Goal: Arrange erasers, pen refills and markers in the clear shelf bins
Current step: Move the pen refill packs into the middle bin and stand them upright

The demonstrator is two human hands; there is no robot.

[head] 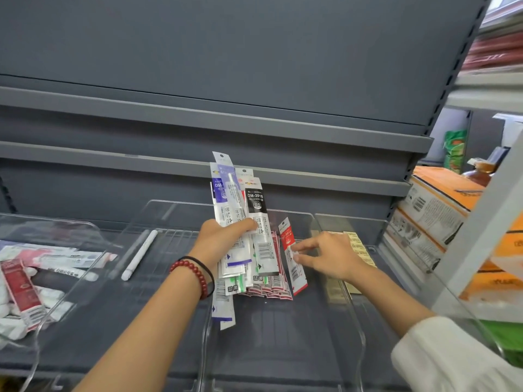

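- Left hand (223, 239) grips a bundle of pen refill packets (240, 210), fingers curled round its middle. The packets stand about upright and fanned: blue, white and one black "DM-2018".
- The bundle's lower ends hang below the hand, over the front of the middle clear bin (283, 335).
- Right hand (331, 256) pinches a single red refill packet (291, 258) between thumb and forefinger. The packet is tilted, just right of the bundle.
- The hands are apart, side by side, both over the same bin, with the packets between them.
- A stack of red packets (271, 290) lies fanned on the bin floor, below and behind the bundle. The pinched packet's lower end is touching or just beside the stack's right edge; cannot tell which.
- A white marker (140, 254) lies alone in the next bin to the left, well clear of the left hand.
- The left clear bin (93, 226) holds white pieces and red-white packets; too blurred to name.
- A red bead bracelet (192, 275) and a black band are on the left wrist; a white sleeve (452, 357) is on the right arm.
- Cardboard boxes (435, 205) are stacked at the right, past the bins.
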